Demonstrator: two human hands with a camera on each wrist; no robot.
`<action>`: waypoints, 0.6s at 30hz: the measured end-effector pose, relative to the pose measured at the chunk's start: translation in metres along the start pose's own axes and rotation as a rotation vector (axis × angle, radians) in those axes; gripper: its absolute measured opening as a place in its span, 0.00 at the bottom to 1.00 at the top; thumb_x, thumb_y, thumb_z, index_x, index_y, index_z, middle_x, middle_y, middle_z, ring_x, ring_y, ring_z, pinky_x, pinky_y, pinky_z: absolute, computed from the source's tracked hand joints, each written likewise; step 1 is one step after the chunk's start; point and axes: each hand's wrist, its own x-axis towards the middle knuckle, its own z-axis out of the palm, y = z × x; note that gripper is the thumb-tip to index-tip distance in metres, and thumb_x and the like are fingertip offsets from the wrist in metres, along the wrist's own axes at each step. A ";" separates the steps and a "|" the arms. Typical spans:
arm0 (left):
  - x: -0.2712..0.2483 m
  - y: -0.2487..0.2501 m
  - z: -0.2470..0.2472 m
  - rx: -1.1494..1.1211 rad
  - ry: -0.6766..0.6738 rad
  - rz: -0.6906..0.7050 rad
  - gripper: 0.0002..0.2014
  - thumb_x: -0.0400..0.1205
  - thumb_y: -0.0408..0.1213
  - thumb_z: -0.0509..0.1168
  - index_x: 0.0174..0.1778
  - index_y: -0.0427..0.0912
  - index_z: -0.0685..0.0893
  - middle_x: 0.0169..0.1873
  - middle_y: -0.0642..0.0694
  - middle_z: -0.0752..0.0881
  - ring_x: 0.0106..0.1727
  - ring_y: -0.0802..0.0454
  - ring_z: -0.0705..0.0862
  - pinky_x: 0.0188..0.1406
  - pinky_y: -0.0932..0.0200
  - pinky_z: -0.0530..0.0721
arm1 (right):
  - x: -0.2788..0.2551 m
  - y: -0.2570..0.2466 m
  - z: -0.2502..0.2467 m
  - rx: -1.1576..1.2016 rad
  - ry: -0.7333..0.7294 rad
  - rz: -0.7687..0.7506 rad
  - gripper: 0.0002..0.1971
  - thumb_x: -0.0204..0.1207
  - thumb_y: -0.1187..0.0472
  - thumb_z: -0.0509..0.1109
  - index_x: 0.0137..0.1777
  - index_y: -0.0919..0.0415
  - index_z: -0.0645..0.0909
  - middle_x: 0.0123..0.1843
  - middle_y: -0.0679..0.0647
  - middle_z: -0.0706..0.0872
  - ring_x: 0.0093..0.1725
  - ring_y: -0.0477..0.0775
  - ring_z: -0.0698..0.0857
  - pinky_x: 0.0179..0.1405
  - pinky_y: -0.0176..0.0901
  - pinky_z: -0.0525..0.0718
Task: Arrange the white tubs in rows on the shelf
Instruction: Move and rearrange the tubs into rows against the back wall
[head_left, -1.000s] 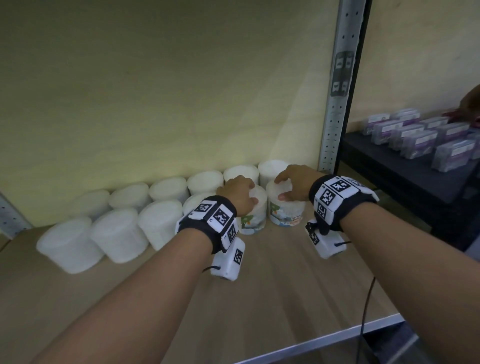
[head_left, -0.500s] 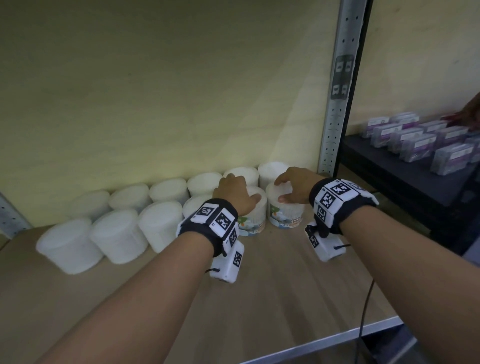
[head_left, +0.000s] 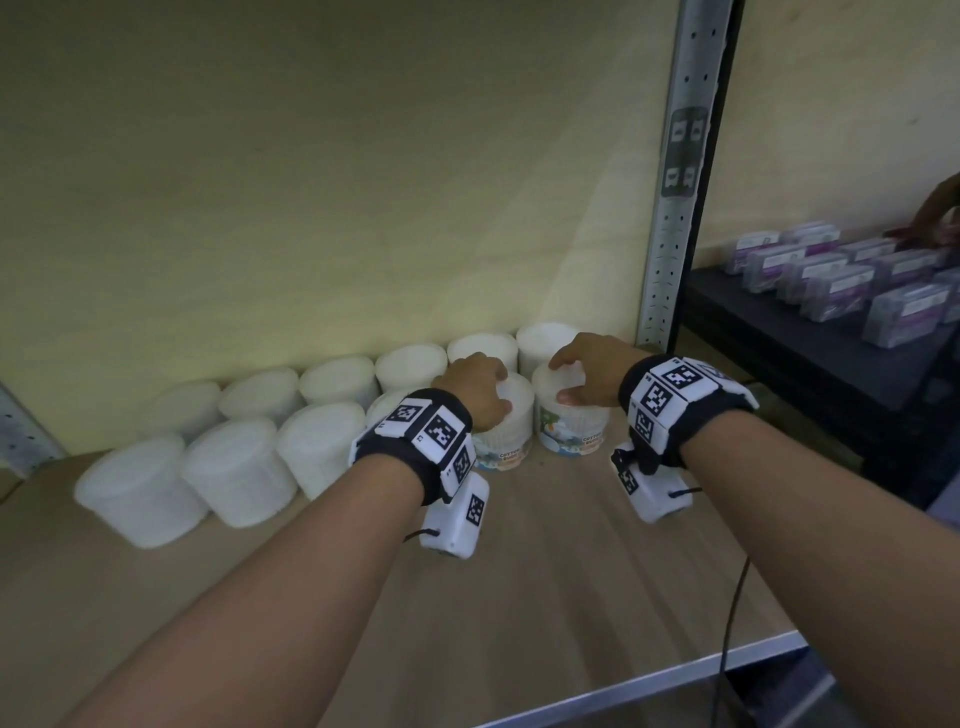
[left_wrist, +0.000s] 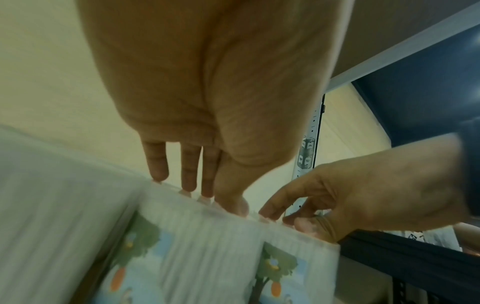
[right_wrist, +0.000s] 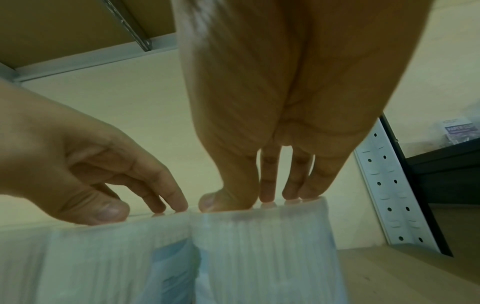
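White tubs (head_left: 234, 473) are standing in two rows at the back of the wooden shelf (head_left: 545, 597) | left hand (head_left: 475, 389) is gripping the top of one front-row tub (head_left: 506, 431), right hand (head_left: 587, 364) the tub beside it (head_left: 571, 426) | tub insides are not showing | wrist views are showing fingertips (left_wrist: 158, 172) on the rims and tree pictures (left_wrist: 137, 236).

Arms: bare from wrist up – no sleeves.
Left wristband (head_left: 415, 441): black fabric cuff, ringed with white square tiles, each printed with a black-and-white fiducial marker.
Left camera housing (head_left: 457, 514): white rounded box hung below the cuff (one marker on its side), thin dark cable at its near end.
Right wristband (head_left: 675, 405): same black cuff, same marker tiles.
Right camera housing (head_left: 649, 493): white box, marker on its side – thin black cable (head_left: 732, 613) trailing down.
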 end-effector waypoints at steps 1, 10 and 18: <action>0.000 0.000 -0.002 -0.003 -0.027 0.013 0.27 0.82 0.39 0.64 0.78 0.44 0.68 0.78 0.44 0.68 0.77 0.44 0.69 0.76 0.48 0.70 | 0.000 0.000 0.000 0.000 0.000 -0.001 0.28 0.78 0.51 0.70 0.77 0.54 0.71 0.77 0.56 0.69 0.76 0.57 0.70 0.74 0.45 0.68; 0.000 0.002 0.001 0.040 0.027 -0.048 0.31 0.79 0.53 0.65 0.76 0.43 0.70 0.74 0.39 0.67 0.76 0.41 0.67 0.74 0.44 0.71 | 0.000 0.001 0.000 0.002 0.001 -0.006 0.27 0.78 0.51 0.70 0.77 0.55 0.71 0.77 0.56 0.69 0.76 0.57 0.70 0.74 0.45 0.67; -0.001 0.001 0.008 0.019 0.076 -0.061 0.30 0.79 0.53 0.65 0.75 0.44 0.71 0.73 0.40 0.69 0.75 0.41 0.69 0.73 0.43 0.72 | 0.002 0.001 0.002 0.006 0.016 0.011 0.28 0.77 0.50 0.70 0.76 0.56 0.71 0.77 0.57 0.70 0.76 0.57 0.71 0.74 0.46 0.68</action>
